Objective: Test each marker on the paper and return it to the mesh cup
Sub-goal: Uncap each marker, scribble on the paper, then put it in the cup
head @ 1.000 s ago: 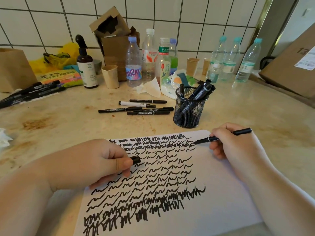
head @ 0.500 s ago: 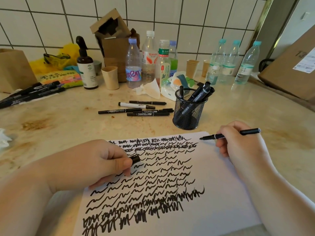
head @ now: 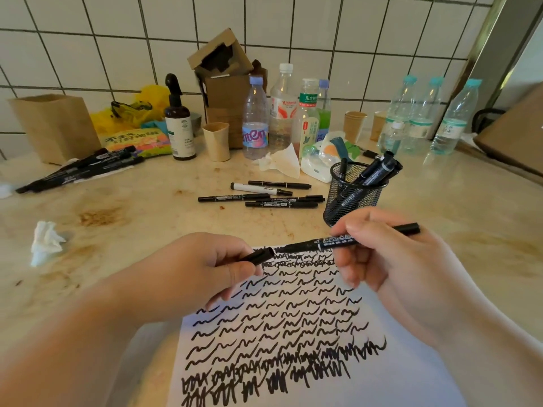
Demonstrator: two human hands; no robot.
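Observation:
My right hand (head: 379, 257) grips a thin black marker (head: 338, 240), held level above the top edge of the white paper (head: 411, 374), which is covered in rows of black squiggles. My left hand (head: 202, 268) pinches the marker's black cap (head: 260, 256), whose open end nearly touches the marker's tip. The black mesh cup (head: 352, 195) stands just behind my right hand with several markers upright in it. Several loose markers (head: 264, 198) lie on the counter left of the cup.
Bottles (head: 282, 110), paper cups (head: 216, 141), a spray bottle (head: 179, 124) and cardboard boxes line the tiled wall. More thick markers (head: 82, 168) lie at far left beside a brown paper bag (head: 55, 124). Crumpled tissue (head: 45, 242) sits on the stained counter at left.
My right hand lifted the marker off the paper and swung it left. My left hand rose with the cap to meet the tip.

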